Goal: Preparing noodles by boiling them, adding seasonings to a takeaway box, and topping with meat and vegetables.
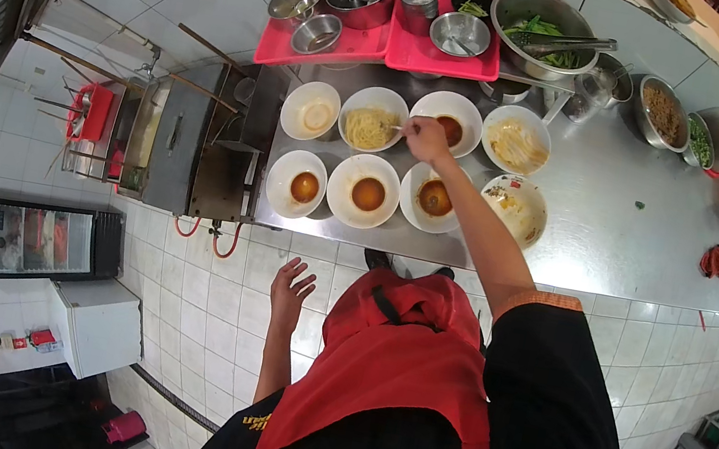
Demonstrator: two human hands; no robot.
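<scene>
My right hand (428, 138) grips a small utensil, seemingly a fork (394, 127), whose tip reaches into yellow noodles (369, 128) in a white bowl (356, 98). To its right stands a white bowl (432, 105) with dark brown sauce, partly behind the hand. Nearer me, several bowls hold brown liquid, among them one bowl (338, 206) in the front row. Part of the bowl at front right (526, 189), with pale streaks and brown bits, is behind my forearm. Another bowl (517, 140) has a pale, creamy smear. My left hand (292, 288) hangs over the floor, fingers apart, holding nothing.
Pink trays (361, 52) with metal bowls sit on a raised shelf behind the bowls. Beside them stands a large steel bowl of greens (513, 6) with tongs (571, 47). A stove unit (184, 136) adjoins the steel table (620, 220) on the left; topping containers (664, 112) line its right.
</scene>
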